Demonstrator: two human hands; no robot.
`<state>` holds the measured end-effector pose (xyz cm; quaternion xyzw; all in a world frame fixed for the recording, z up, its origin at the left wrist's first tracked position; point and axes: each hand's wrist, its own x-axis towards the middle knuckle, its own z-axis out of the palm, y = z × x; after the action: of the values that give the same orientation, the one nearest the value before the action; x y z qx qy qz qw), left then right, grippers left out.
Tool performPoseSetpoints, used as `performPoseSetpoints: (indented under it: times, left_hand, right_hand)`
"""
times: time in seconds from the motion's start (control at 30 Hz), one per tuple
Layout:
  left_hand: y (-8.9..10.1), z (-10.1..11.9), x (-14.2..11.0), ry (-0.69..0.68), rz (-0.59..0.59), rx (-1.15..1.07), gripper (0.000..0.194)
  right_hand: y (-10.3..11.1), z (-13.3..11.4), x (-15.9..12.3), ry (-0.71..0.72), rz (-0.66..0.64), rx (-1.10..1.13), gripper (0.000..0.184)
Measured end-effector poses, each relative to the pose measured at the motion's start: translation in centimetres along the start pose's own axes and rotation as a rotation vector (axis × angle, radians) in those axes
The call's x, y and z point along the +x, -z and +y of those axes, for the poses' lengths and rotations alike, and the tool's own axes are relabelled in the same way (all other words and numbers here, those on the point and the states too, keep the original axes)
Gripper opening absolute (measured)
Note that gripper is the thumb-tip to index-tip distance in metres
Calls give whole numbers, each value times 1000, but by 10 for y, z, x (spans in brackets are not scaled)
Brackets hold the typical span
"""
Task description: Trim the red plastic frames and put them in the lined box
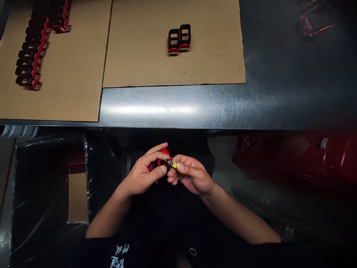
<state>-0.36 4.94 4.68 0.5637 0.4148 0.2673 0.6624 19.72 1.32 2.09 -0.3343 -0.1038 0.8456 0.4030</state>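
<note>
My left hand (143, 173) grips a red and black plastic part (164, 156) between thumb and fingers, and much of that part is hidden by my fingers. My right hand (192, 175) pinches a small yellow and black piece (171, 164) with its fingertips. That piece presses against or sits very close to the red part, though I cannot tell if they are joined. Both hands are held together in front of my body, below the table's edge.
A steel table edge (178, 124) runs across the view, with cardboard sheets (173, 67) on top. A long row of black-and-red frames (30, 52) and a pair of frames (179, 38) stand on the cardboard. A plastic-lined bin (41, 186) is at lower left; a red object (290, 156) is at right.
</note>
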Motion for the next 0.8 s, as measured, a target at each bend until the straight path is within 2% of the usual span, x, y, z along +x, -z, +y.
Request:
performPoseSetpoints:
  times: [0.13, 0.33, 0.53, 0.8]
  left_hand:
    - [-1, 3, 2, 47, 21, 10, 24]
    - [0, 7, 5, 238, -7, -139, 28]
    - [7, 9, 6, 233, -119, -172, 29]
    - [14, 10, 6, 285, -185, -208, 25]
  right_hand:
    - [-1, 1, -1, -46, 27, 42, 34]
    - [2, 1, 1, -104, 26, 68, 31]
    - [9, -1, 2, -161, -69, 78, 29]
    - [12, -3, 0, -218, -95, 53, 29]
